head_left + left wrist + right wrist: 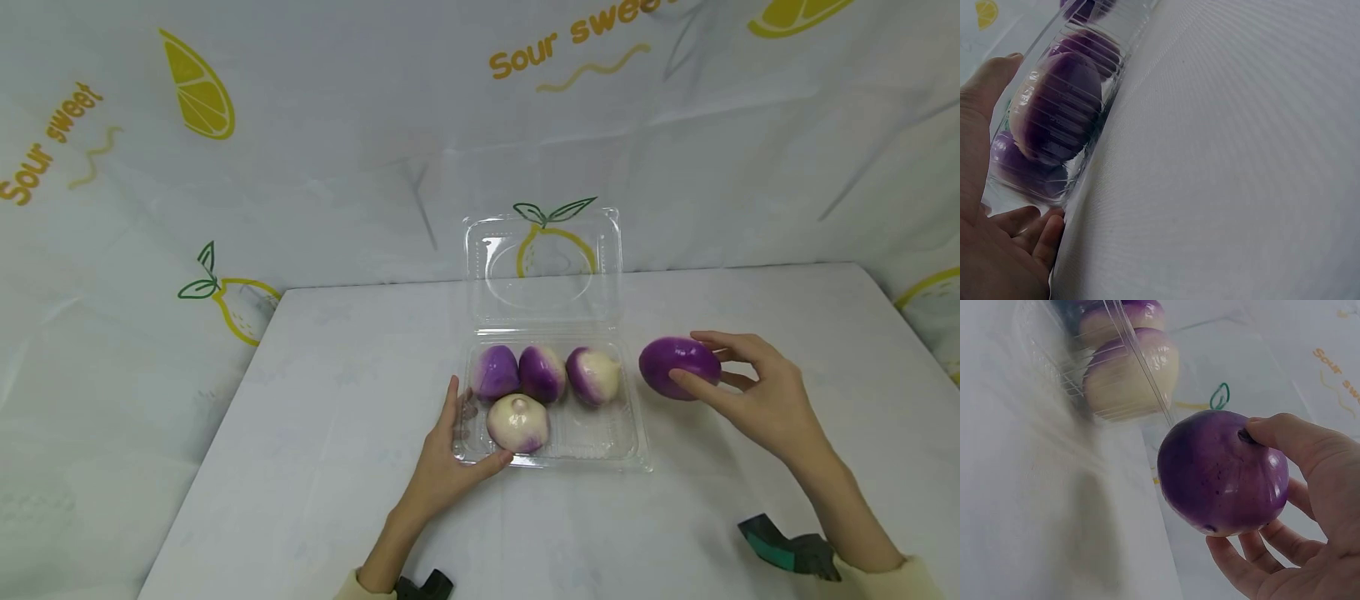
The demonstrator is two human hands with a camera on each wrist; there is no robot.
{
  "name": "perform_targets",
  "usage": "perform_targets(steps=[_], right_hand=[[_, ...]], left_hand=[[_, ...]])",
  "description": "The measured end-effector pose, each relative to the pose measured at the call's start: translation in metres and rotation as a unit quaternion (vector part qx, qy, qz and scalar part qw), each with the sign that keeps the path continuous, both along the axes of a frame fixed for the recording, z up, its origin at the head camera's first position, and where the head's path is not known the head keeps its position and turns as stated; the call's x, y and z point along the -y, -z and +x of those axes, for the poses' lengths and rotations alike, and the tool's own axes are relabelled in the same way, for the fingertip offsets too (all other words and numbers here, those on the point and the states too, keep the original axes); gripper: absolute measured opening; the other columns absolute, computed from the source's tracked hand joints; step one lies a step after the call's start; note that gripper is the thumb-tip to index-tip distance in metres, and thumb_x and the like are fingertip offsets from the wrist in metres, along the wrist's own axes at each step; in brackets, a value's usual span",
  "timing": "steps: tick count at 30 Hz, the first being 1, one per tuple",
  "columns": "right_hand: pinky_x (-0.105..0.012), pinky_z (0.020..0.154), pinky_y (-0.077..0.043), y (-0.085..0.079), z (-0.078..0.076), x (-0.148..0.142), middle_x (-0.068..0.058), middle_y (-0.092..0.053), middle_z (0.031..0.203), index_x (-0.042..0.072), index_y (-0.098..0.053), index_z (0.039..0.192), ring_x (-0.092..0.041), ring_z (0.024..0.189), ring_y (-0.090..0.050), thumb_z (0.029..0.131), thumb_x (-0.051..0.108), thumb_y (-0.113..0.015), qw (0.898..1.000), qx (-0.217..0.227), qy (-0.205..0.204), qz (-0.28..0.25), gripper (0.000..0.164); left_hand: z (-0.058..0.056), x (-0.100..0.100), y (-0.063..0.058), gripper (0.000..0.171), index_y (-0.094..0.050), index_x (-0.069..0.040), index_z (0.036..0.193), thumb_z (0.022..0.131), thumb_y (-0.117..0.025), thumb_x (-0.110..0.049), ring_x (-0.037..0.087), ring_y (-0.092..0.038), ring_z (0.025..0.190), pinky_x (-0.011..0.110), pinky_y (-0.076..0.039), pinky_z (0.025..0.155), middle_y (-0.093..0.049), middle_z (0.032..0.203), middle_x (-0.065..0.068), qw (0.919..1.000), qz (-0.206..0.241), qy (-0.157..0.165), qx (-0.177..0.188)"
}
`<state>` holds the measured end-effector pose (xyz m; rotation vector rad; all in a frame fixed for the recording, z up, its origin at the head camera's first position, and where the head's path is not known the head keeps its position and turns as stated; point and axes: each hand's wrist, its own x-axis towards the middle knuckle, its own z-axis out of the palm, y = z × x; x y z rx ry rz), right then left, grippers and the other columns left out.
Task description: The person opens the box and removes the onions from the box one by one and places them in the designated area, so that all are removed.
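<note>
In the head view my right hand [765, 392] holds a glossy purple turnip [678, 368] above the table, right of a clear plastic box [592, 450]. The right wrist view shows the thumb on its dark-marked top and the fingers on its far side and below. My left hand [442, 467] grips the box's front left corner, thumb along the front edge and fingers at the left side, some seen through the plastic. Inside sit several purple-and-white turnips: a back row with a half-white turnip [593, 376] on the right, and a mostly white turnip [518, 423] in front.
The box's hinged clear lid [543, 312] stands raised behind it. A white cloth covers the table [315, 467]; a white curtain [337, 167] with lemon prints hangs at the back. Dark straps [791, 546] are on both wrists.
</note>
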<state>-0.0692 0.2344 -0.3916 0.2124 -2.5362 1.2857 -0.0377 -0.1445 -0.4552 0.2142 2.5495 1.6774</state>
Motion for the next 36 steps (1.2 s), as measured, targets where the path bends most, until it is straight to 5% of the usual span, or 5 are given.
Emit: perform_targets(steps=[6, 14, 21, 33, 36], right_hand=[[0.004, 0.078, -0.043, 0.005, -0.006, -0.006, 0.030, -0.052, 0.114, 0.003, -0.067, 0.128, 0.016, 0.103, -0.048, 0.079, 0.009, -0.088, 1.000, 0.015, -0.005, 0.014, 0.054], [0.005, 0.077, -0.042, 0.013, -0.012, -0.017, -0.020, -0.061, 0.129, 0.000, -0.064, 0.132, 0.021, 0.105, -0.044, 0.083, 0.011, -0.086, 0.998, 0.048, -0.026, 0.026, 0.055], [0.004, 0.077, -0.044, 0.023, -0.016, -0.026, -0.003, -0.060, 0.126, 0.003, -0.065, 0.132, 0.021, 0.106, -0.044, 0.083, 0.013, -0.085, 0.996, 0.070, -0.044, 0.037, 0.054], [0.006, 0.079, -0.040, 0.030, -0.018, -0.025, -0.022, -0.063, 0.127, 0.002, -0.064, 0.133, 0.026, 0.110, -0.037, 0.080, 0.010, -0.087, 0.994, 0.042, -0.079, 0.065, 0.058], [-0.006, 0.081, -0.053, 0.030, -0.019, -0.025, -0.028, -0.059, 0.129, 0.001, -0.060, 0.138, 0.005, 0.116, -0.051, 0.075, 0.013, -0.092, 0.992, 0.057, -0.081, 0.079, 0.072]], left_hand=[[0.000, 0.000, 0.000, 0.123, -0.008, -0.017, 0.166, 0.075, -0.090, -0.034, 0.030, -0.042, 0.149, 0.060, -0.034, 0.119, -0.039, 0.164, 0.012, 1.0000, -0.004, -0.001, -0.001], [0.001, 0.000, 0.000, 0.123, -0.009, -0.018, 0.166, 0.075, -0.090, -0.034, 0.030, -0.042, 0.150, 0.060, -0.033, 0.120, -0.039, 0.164, 0.011, 1.0000, -0.005, -0.001, 0.000], [0.001, -0.001, 0.000, 0.123, -0.008, -0.018, 0.166, 0.075, -0.090, -0.034, 0.030, -0.040, 0.151, 0.060, -0.032, 0.121, -0.038, 0.165, 0.012, 1.0000, -0.004, -0.002, 0.000], [0.001, 0.000, 0.000, 0.123, -0.008, -0.019, 0.166, 0.076, -0.090, -0.034, 0.031, -0.039, 0.152, 0.062, -0.032, 0.120, -0.038, 0.165, 0.011, 1.0000, 0.003, -0.001, 0.000], [0.001, 0.000, 0.001, 0.123, -0.008, -0.020, 0.166, 0.076, -0.090, -0.034, 0.031, -0.039, 0.152, 0.062, -0.032, 0.120, -0.038, 0.165, 0.011, 1.0000, 0.001, -0.001, 0.000]])
